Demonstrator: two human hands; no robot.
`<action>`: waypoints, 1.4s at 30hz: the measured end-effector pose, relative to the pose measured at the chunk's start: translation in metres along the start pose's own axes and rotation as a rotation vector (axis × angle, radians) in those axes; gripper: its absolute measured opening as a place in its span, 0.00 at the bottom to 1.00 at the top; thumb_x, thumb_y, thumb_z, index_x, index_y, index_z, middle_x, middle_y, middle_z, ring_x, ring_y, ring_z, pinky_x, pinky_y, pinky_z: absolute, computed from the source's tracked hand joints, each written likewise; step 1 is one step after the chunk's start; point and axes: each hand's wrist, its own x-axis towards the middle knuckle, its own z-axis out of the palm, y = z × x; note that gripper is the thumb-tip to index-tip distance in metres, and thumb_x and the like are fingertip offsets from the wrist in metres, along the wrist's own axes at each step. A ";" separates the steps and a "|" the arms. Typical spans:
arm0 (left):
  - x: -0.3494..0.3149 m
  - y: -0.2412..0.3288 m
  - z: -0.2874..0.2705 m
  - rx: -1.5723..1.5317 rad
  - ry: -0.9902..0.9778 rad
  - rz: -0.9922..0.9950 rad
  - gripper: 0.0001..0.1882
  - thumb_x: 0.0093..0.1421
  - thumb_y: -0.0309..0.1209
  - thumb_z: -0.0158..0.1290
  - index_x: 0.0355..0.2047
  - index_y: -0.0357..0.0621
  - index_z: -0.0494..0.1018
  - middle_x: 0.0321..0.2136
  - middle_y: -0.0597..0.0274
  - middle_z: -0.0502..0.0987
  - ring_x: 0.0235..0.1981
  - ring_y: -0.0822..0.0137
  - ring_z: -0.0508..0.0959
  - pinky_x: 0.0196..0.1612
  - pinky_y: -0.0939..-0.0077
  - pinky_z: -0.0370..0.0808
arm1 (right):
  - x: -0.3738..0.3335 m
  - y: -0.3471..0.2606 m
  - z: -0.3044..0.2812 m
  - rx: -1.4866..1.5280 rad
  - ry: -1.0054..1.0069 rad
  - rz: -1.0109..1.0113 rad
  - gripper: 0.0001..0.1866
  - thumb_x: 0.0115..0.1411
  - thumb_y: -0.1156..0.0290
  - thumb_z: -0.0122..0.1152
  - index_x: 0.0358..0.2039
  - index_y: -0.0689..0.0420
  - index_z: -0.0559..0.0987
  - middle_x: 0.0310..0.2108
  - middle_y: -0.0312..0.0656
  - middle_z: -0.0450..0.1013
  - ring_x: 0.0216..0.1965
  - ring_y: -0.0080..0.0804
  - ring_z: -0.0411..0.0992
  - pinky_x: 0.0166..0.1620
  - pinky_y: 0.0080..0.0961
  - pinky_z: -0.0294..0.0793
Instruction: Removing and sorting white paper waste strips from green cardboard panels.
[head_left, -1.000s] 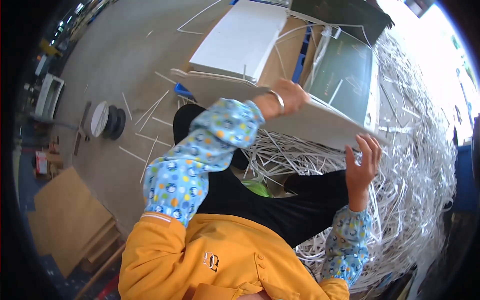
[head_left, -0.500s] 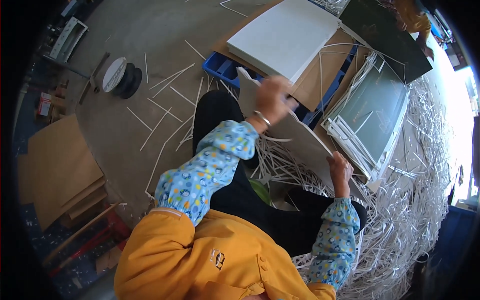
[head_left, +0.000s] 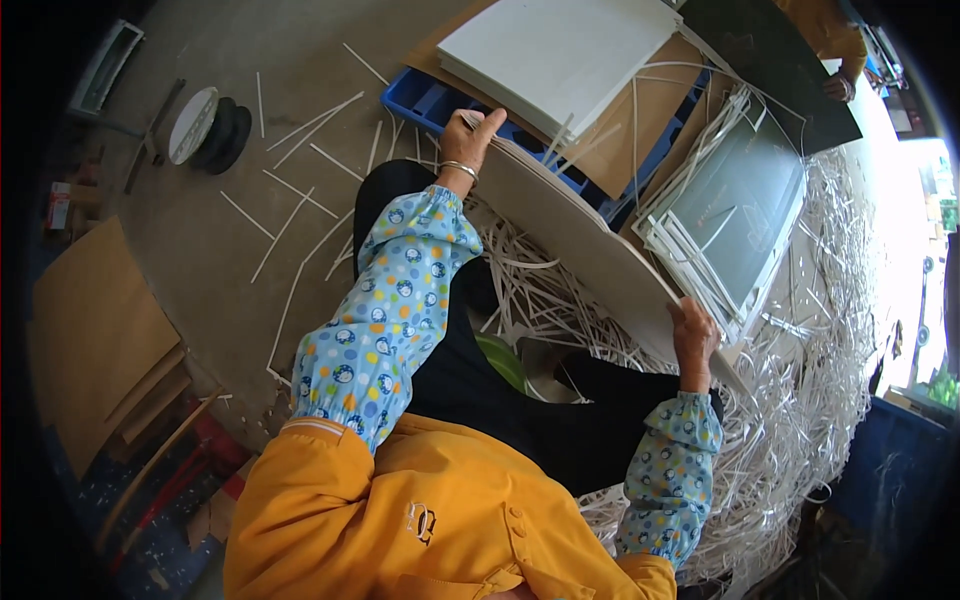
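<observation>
Left grip [head_left: 468, 145] — pale board [head_left: 585, 245] — right grip [head_left: 694, 338]

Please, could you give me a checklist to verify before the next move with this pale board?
1. Left hand grips the pale board: ok, at its left end.
2. Right hand grips the board: ok, near its right end.
3. No loose strips under the board: not ok, tangled white strips lie beneath it.
4. Other person's hand away from the board: ok, it is by the dark green sheet.
5. Left wrist without jewellery: not ok, there is a bracelet.
6. Board is a single layer: cannot tell from this view.
</observation>
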 end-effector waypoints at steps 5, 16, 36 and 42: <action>-0.017 -0.012 0.014 0.118 -0.115 -0.104 0.29 0.38 0.51 0.62 0.27 0.38 0.69 0.24 0.60 0.72 0.29 0.69 0.71 0.35 0.77 0.69 | -0.010 0.023 0.004 0.021 -0.099 0.076 0.10 0.48 0.62 0.57 0.20 0.52 0.68 0.21 0.38 0.69 0.26 0.41 0.68 0.26 0.36 0.64; -0.030 -0.014 0.024 0.230 -0.429 -0.209 0.39 0.35 0.59 0.59 0.34 0.34 0.66 0.27 0.56 0.70 0.33 0.67 0.71 0.38 0.77 0.68 | -0.007 0.028 0.033 0.106 -0.191 0.199 0.08 0.50 0.65 0.56 0.29 0.52 0.71 0.30 0.38 0.70 0.36 0.40 0.67 0.36 0.34 0.65; -0.020 0.067 0.036 0.102 -0.052 0.185 0.37 0.43 0.50 0.59 0.42 0.29 0.62 0.37 0.46 0.70 0.39 0.59 0.71 0.39 0.72 0.69 | 0.011 0.014 -0.037 -0.073 -0.087 0.101 0.13 0.52 0.57 0.54 0.25 0.54 0.70 0.20 0.40 0.71 0.23 0.41 0.70 0.24 0.37 0.64; -0.041 0.077 0.023 -0.551 0.114 0.169 0.26 0.52 0.38 0.53 0.46 0.36 0.59 0.40 0.57 0.64 0.38 0.68 0.65 0.40 0.76 0.66 | 0.047 0.011 -0.139 0.410 0.100 0.298 0.08 0.52 0.71 0.57 0.33 0.59 0.77 0.25 0.38 0.74 0.26 0.19 0.70 0.31 0.18 0.69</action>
